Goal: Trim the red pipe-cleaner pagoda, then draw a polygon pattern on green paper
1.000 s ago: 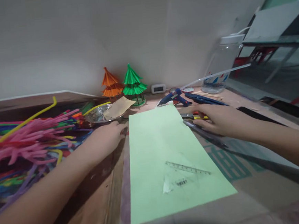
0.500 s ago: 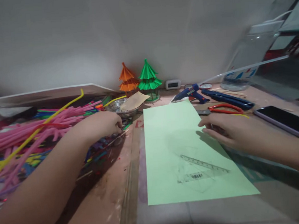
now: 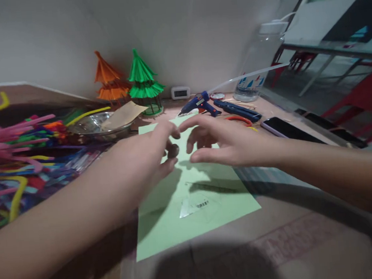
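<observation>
A light green paper sheet (image 3: 167,227) lies on the table, with a clear plastic set square (image 3: 191,205) with a small barcode on its lower part. My left hand (image 3: 148,155) hovers above the paper's upper left, its fingers bent and apart, nothing seen between them. Just to its right, over the upper part of the sheet, my right hand (image 3: 218,141) is also raised with curled, spread fingers and holds nothing visible. The fingertips of both hands come very near each other; whether they touch is unclear.
Pink, yellow and blue pipe cleaners (image 3: 9,149) pile up at left beside a metal bowl (image 3: 88,125). Behind stand orange (image 3: 107,79) and green (image 3: 142,78) paper-like trees. A glue gun (image 3: 199,103), dark cutter (image 3: 238,109), phone (image 3: 288,131) and clear bottle (image 3: 252,61) are at right.
My left hand has moved right from beside the pile to above the paper. My right hand has moved left toward it. The view has shifted, showing more of the room at right.
</observation>
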`<move>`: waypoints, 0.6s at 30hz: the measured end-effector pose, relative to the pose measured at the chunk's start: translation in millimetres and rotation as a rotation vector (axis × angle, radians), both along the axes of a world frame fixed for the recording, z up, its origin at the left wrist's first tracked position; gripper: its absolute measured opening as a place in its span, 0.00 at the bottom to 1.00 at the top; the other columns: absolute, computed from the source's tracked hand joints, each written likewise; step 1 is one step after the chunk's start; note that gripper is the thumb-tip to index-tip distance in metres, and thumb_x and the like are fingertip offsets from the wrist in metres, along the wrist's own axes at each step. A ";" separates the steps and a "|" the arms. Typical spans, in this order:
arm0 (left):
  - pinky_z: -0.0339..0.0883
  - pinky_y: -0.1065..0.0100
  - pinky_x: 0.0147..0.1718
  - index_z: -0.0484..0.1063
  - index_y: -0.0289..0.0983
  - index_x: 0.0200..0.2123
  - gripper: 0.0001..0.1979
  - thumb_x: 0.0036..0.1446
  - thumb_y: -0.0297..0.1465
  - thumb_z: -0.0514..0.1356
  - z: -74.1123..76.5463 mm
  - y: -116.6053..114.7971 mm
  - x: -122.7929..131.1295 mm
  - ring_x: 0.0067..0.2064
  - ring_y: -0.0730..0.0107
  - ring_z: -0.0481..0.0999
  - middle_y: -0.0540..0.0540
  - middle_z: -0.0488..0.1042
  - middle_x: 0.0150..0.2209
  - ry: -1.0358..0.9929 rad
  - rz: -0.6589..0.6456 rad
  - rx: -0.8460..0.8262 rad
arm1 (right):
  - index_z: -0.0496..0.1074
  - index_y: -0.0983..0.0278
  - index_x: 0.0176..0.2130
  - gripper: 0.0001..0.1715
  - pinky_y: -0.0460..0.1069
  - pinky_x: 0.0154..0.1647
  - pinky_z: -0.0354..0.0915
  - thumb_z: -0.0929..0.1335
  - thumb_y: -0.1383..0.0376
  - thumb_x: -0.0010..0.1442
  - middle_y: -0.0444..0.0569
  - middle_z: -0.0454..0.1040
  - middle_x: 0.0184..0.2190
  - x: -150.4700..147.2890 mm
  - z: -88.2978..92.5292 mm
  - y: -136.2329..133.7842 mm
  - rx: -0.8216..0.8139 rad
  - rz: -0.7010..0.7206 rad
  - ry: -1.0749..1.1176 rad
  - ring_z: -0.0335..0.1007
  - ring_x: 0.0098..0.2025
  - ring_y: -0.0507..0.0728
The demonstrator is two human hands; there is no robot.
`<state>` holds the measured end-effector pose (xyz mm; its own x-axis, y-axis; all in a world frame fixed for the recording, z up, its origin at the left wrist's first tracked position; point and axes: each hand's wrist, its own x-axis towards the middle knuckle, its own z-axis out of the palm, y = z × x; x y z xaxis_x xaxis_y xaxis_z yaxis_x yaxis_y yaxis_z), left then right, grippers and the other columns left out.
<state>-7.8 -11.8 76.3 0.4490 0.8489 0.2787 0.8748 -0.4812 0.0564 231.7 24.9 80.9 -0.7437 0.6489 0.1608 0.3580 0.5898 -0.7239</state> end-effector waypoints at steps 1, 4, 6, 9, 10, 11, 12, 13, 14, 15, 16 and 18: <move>0.66 0.68 0.32 0.62 0.37 0.62 0.22 0.67 0.36 0.55 0.5 -4.2 11.7 0.37 0.60 0.82 0.42 0.82 0.42 -0.013 -0.071 0.059 | 0.64 0.63 0.51 0.19 0.49 0.37 0.67 0.72 0.61 0.63 0.47 0.76 0.40 -5.5 -1.1 1.6 0.022 0.040 0.051 0.75 0.39 0.55; 0.68 0.70 0.37 0.58 0.40 0.66 0.21 0.72 0.33 0.48 -4.6 -8.0 26.2 0.42 0.64 0.82 0.45 0.82 0.45 -0.086 -0.155 0.115 | 0.62 0.61 0.41 0.10 0.48 0.37 0.65 0.68 0.69 0.63 0.44 0.72 0.37 -11.0 -9.0 7.3 0.082 0.029 0.159 0.72 0.38 0.54; 0.67 0.69 0.35 0.59 0.44 0.66 0.20 0.74 0.37 0.47 -14.1 -5.4 22.2 0.40 0.63 0.82 0.47 0.82 0.43 -0.115 -0.140 0.096 | 0.61 0.60 0.37 0.08 0.47 0.33 0.62 0.67 0.68 0.64 0.42 0.69 0.32 -5.9 -15.3 10.2 0.071 0.012 0.129 0.69 0.33 0.52; 0.66 0.63 0.36 0.63 0.47 0.62 0.18 0.72 0.39 0.51 -33.0 -0.4 9.7 0.40 0.57 0.82 0.48 0.82 0.43 -0.098 -0.087 0.093 | 0.63 0.61 0.38 0.06 0.46 0.30 0.58 0.67 0.69 0.64 0.39 0.68 0.28 6.9 -21.6 12.4 0.083 -0.020 0.000 0.64 0.28 0.50; 0.66 0.61 0.38 0.66 0.46 0.60 0.16 0.71 0.38 0.53 -39.0 1.2 5.9 0.41 0.55 0.82 0.47 0.82 0.45 -0.081 -0.083 0.092 | 0.65 0.62 0.41 0.05 0.46 0.30 0.58 0.67 0.70 0.64 0.39 0.69 0.28 10.6 -22.8 12.8 0.095 -0.033 -0.049 0.65 0.28 0.50; 0.66 0.59 0.38 0.68 0.45 0.57 0.14 0.71 0.38 0.54 -44.4 2.7 2.9 0.43 0.52 0.82 0.45 0.81 0.46 -0.065 -0.087 0.078 | 0.67 0.64 0.44 0.06 0.46 0.31 0.58 0.67 0.69 0.65 0.39 0.70 0.28 13.6 -24.0 13.4 0.102 -0.043 -0.099 0.65 0.28 0.51; 0.66 0.58 0.39 0.70 0.43 0.54 0.12 0.70 0.37 0.55 -48.8 4.3 0.6 0.44 0.51 0.81 0.44 0.81 0.47 -0.056 -0.101 0.051 | 0.69 0.64 0.48 0.10 0.47 0.31 0.58 0.67 0.67 0.67 0.40 0.72 0.29 15.4 -25.4 14.1 0.106 -0.048 -0.148 0.67 0.29 0.51; 0.66 0.58 0.38 0.71 0.42 0.51 0.11 0.70 0.36 0.54 -52.1 5.9 -0.9 0.44 0.51 0.81 0.44 0.81 0.45 -0.062 -0.124 0.019 | 0.70 0.65 0.52 0.14 0.47 0.32 0.58 0.67 0.64 0.69 0.42 0.73 0.31 15.9 -27.2 15.1 0.118 -0.047 -0.193 0.68 0.30 0.52; 0.66 0.58 0.37 0.72 0.40 0.47 0.09 0.70 0.34 0.54 -54.1 7.4 -1.7 0.43 0.51 0.80 0.44 0.80 0.43 -0.078 -0.149 -0.016 | 0.71 0.65 0.56 0.18 0.47 0.33 0.59 0.68 0.61 0.70 0.44 0.75 0.33 15.0 -29.8 16.4 0.138 -0.038 -0.238 0.69 0.32 0.53; 0.66 0.58 0.37 0.72 0.40 0.45 0.09 0.69 0.32 0.53 -55.0 8.7 -1.8 0.42 0.53 0.80 0.44 0.80 0.41 -0.097 -0.166 -0.050 | 0.71 0.64 0.59 0.20 0.48 0.35 0.60 0.68 0.60 0.71 0.47 0.76 0.37 12.9 -33.0 17.9 0.172 -0.021 -0.278 0.70 0.34 0.54; 0.65 0.59 0.36 0.73 0.39 0.43 0.09 0.68 0.31 0.53 -54.8 9.5 -1.4 0.40 0.54 0.79 0.44 0.79 0.39 -0.111 -0.179 -0.074 | 0.72 0.63 0.61 0.22 0.48 0.36 0.59 0.68 0.60 0.71 0.50 0.76 0.41 9.6 -36.5 19.6 0.217 0.003 -0.315 0.71 0.36 0.55; 0.64 0.59 0.34 0.72 0.38 0.40 0.08 0.67 0.29 0.53 -52.4 8.9 1.1 0.38 0.56 0.78 0.45 0.78 0.36 -0.106 -0.177 -0.077 | 0.75 0.60 0.60 0.19 0.49 0.36 0.58 0.67 0.60 0.73 0.52 0.75 0.45 1.0 -42.7 23.2 0.313 0.046 -0.375 0.71 0.38 0.56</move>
<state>-6.7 -2.9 24.0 0.5646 0.7801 0.2695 0.7644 -0.6174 0.1857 232.7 48.1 38.2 -0.8146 0.5771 0.0584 0.5283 0.7798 -0.3359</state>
